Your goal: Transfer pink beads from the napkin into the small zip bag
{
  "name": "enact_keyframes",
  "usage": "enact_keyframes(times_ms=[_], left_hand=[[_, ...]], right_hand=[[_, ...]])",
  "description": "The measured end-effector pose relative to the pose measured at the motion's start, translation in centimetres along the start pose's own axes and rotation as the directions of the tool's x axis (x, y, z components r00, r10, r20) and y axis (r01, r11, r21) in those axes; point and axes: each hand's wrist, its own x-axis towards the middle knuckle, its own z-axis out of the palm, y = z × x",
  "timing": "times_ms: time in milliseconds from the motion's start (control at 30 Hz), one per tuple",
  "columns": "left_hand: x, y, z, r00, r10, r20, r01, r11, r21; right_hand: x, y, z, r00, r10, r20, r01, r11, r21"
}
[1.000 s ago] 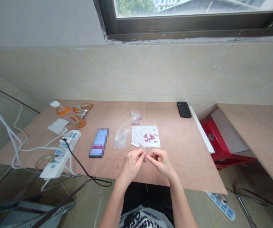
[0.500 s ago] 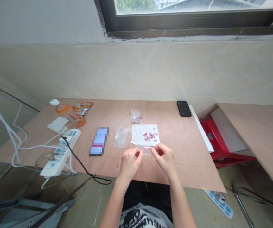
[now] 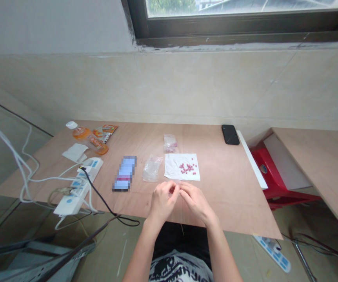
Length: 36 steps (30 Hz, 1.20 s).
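My left hand (image 3: 163, 199) and my right hand (image 3: 195, 199) meet over the front of the table, fingertips nearly touching. The left fingers are pinched and the right fingers lie close together, both on a small clear plastic bag that they mostly hide. Just beyond them lies a wrinkled white tissue (image 3: 172, 167) with several small pinkish-red beads (image 3: 188, 169) scattered on its right half. To the left of the tissue rests a flat clear plastic bag (image 3: 151, 171). Behind the tissue, another clear bag (image 3: 169, 143) has some pinkish bits inside.
A phone with a lit, blurred screen (image 3: 124, 173) lies left of the bags. Further left are a power strip (image 3: 77, 188) with cables, a drink bottle (image 3: 89, 139), folded paper (image 3: 75, 152) and an orange packet (image 3: 106, 132). A black phone (image 3: 230, 134) sits at the back right.
My right hand has moved left to meet my left hand. The small clear bag, seen stretched between them before, is now mostly covered. The view has shifted slightly.
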Motion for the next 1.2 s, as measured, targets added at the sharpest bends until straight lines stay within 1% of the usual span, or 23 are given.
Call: enact_keyframes(times_ms=[67, 133, 167, 200, 267, 300, 333, 367, 400, 467, 533, 567, 633, 700, 800, 867, 933, 1000, 1067, 1133, 1200], left_hand=[[0.0, 0.5, -0.3, 0.998, 0.034, 0.046, -0.032, 0.998, -0.055], [-0.1, 0.6, -0.5, 0.996, 0.055, 0.071, -0.045, 0.99, -0.135], [0.0, 0.5, -0.5, 0.997, 0.047, 0.061, -0.035, 0.983, -0.181], [0.0, 0.2, -0.4, 0.999, 0.019, 0.031, -0.011, 0.972, -0.234], [0.3, -0.9, 0.0, 0.994, -0.095, -0.06, 0.068, 0.933, -0.354], [0.6, -1.5, 0.3, 0.98, -0.17, -0.104, 0.111, 0.901, -0.419], [0.8, -2.2, 0.6, 0.962, -0.242, -0.124, 0.153, 0.861, -0.485], [1.0, -2.8, 0.8, 0.945, -0.303, -0.119, 0.192, 0.814, -0.548], [1.1, -3.4, 1.1, 0.93, -0.356, -0.085, 0.237, 0.762, -0.603], [1.2, -4.0, 1.6, 0.907, -0.418, 0.057, 0.34, 0.644, -0.685], [1.1, -4.0, 1.9, 0.88, -0.42, 0.22, 0.433, 0.523, -0.735], [1.0, -3.8, 1.9, 0.868, -0.408, 0.282, 0.464, 0.47, -0.751], [0.8, -3.3, 1.8, 0.855, -0.383, 0.35, 0.496, 0.408, -0.766], [0.7, -2.7, 1.5, 0.855, -0.378, 0.355, 0.499, 0.411, -0.763], [0.9, -1.9, 0.9, 0.871, -0.364, 0.329, 0.477, 0.471, -0.742], [1.0, -1.5, 0.4, 0.883, -0.339, 0.324, 0.461, 0.505, -0.729], [1.0, -1.1, -0.1, 0.895, -0.307, 0.323, 0.443, 0.54, -0.716], [1.0, -0.8, -0.4, 0.908, -0.282, 0.309, 0.418, 0.579, -0.7], [1.0, -0.6, -0.7, 0.922, -0.268, 0.279, 0.386, 0.618, -0.685], [0.9, -0.5, -1.0, 0.936, -0.252, 0.246, 0.352, 0.651, -0.672], [0.9, -0.4, -1.3, 0.947, -0.234, 0.22, 0.321, 0.674, -0.666]], right_hand=[[0.2, 0.3, 0.3, 1.0, 0.021, -0.001, -0.021, 0.989, 0.144], [0.4, 0.8, 0.5, 0.994, 0.094, -0.049, -0.077, 0.956, 0.282], [0.5, 1.2, 0.6, 0.986, 0.143, -0.081, -0.108, 0.936, 0.335], [0.6, 1.6, 0.7, 0.975, 0.19, -0.117, -0.134, 0.917, 0.375], [0.7, 2.2, 0.7, 0.946, 0.264, -0.187, -0.164, 0.889, 0.427], [0.7, 2.5, 0.6, 0.933, 0.289, -0.213, -0.168, 0.877, 0.45], [0.8, 2.7, 0.5, 0.922, 0.309, -0.233, -0.169, 0.863, 0.477], [0.8, 2.8, 0.4, 0.912, 0.327, -0.246, -0.166, 0.846, 0.507], [0.8, 2.9, 0.3, 0.905, 0.344, -0.253, -0.163, 0.826, 0.539], [0.8, 3.0, 0.2, 0.897, 0.371, -0.242, -0.163, 0.784, 0.599], [0.9, 3.2, 0.3, 0.896, 0.392, -0.209, -0.175, 0.743, 0.646], [0.9, 3.3, 0.3, 0.894, 0.403, -0.195, -0.182, 0.725, 0.665], [1.0, 3.8, 0.5, 0.884, 0.433, -0.175, -0.196, 0.684, 0.702], [1.1, 4.3, 0.7, 0.861, 0.478, -0.173, -0.201, 0.633, 0.747], [1.2, 4.9, 1.1, 0.819, 0.548, -0.171, -0.193, 0.543, 0.817], [1.2, 5.1, 1.3, 0.803, 0.573, -0.164, -0.181, 0.496, 0.849], [1.2, 5.1, 1.5, 0.806, 0.576, -0.137, -0.174, 0.453, 0.875], [1.2, 5.1, 1.8, 0.822, 0.559, -0.103, -0.168, 0.412, 0.896], [1.2, 5.2, 2.1, 0.839, 0.536, -0.087, -0.153, 0.387, 0.909], [1.2, 5.2, 2.3, 0.846, 0.527, -0.079, -0.139, 0.36, 0.922], [1.2, 5.2, 2.6, 0.846, 0.53, -0.055, -0.13, 0.305, 0.944]])
